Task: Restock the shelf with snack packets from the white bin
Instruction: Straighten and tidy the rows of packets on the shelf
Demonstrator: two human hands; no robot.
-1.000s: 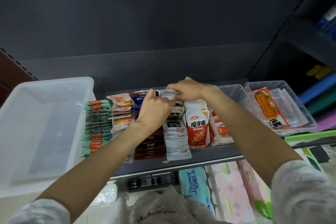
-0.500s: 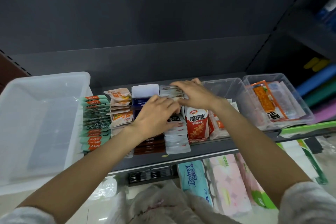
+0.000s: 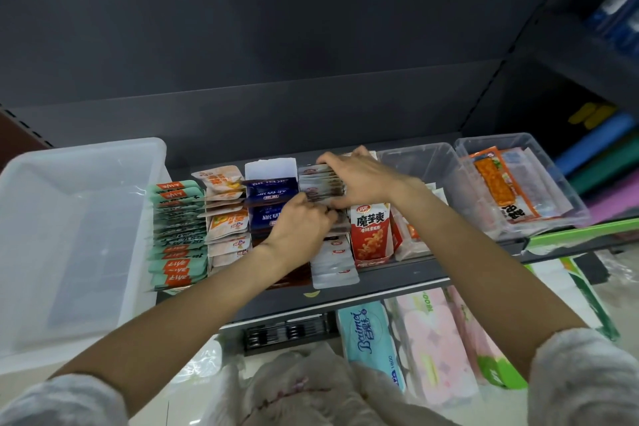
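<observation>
The white bin [image 3: 79, 162] stands at the shelf's left end and looks empty. On the dark shelf [image 3: 397, 282] lie rows of snack packets. My right hand [image 3: 359, 180] grips a stack of silver packets [image 3: 320, 180] at the back of the middle row, fingers curled over its top. My left hand [image 3: 301, 223] reaches in just in front, its fingers pinching packets at the stack's lower edge. More silver packets [image 3: 333, 264] of the same row run toward the shelf's front edge.
Left of the hands lie green packets [image 3: 174, 235], orange-white packets [image 3: 226, 221] and a blue box [image 3: 269, 190]. A red-white carton [image 3: 371, 233] stands right of them. Two clear tubs [image 3: 446, 162] [image 3: 553, 183] sit at the right. Tissue packs [image 3: 370, 335] lie on the lower level.
Both hands have come forward from the back of the row. My right hand now clasps the silver stack from above and my left hand has closed in against its front.
</observation>
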